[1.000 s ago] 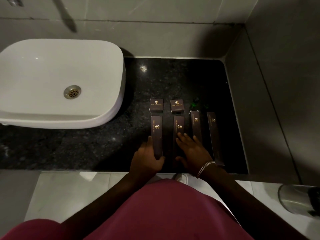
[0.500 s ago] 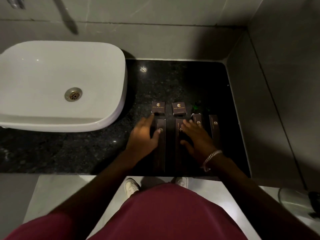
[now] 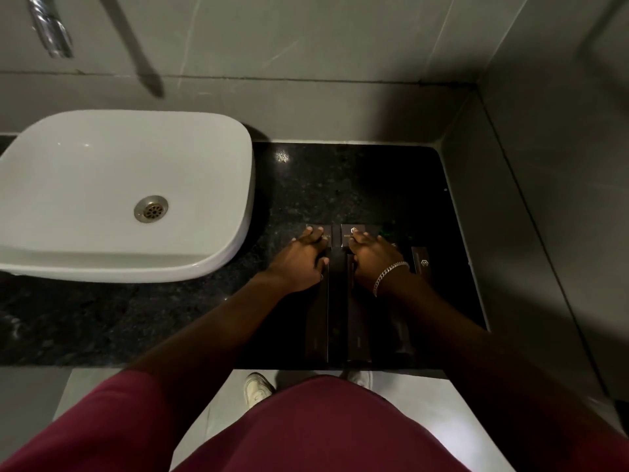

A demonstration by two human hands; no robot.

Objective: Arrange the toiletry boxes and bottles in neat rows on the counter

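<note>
Both hands lie flat and open: the left hand [image 3: 301, 264] touches the left small box [image 3: 323, 233], the right hand [image 3: 372, 258] the right small box [image 3: 352, 233], behind the long boxes [image 3: 320, 321] on the worktop [image 3: 170, 318]. Uneven pressure may skew either small box or displace the long boxes under the palms.

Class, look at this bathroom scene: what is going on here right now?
A person stands at a black counter beside a white sink, tidying dark toiletry boxes. The left hand reaches to the left small box and the right hand to the right small box, fingers resting on them. Long boxes lie side by side in a row nearer the person, partly under the arms.
</note>
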